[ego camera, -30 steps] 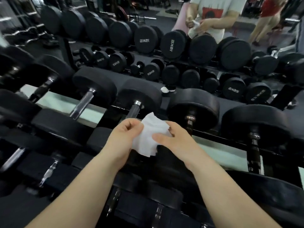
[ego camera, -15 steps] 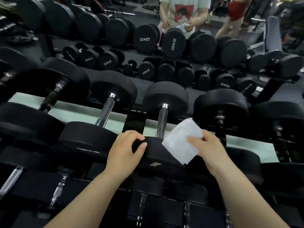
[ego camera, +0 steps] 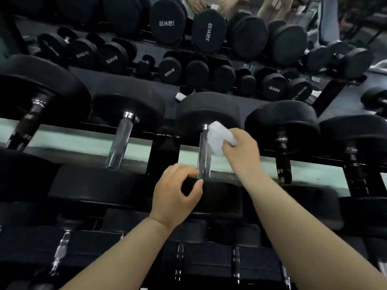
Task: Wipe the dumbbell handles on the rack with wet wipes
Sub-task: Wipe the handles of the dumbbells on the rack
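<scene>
Pinching wet wipe [ego camera: 218, 137] beside handle [ego camera: 204, 155], right hand [ego camera: 243, 151]; left hand [ego camera: 173, 195] gripping dumbbell head [ego camera: 219, 197]; "15KG" label [ego camera: 166, 23] beyond.

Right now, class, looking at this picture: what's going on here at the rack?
A person is cleaning dumbbells on a rack. The right hand pinches a white wet wipe beside the top of one chrome handle, just under the far weight head; whether it touches yet is unclear. The left hand grips the near weight head of that same dumbbell. Neither hand touches the neighbouring handles.
</scene>
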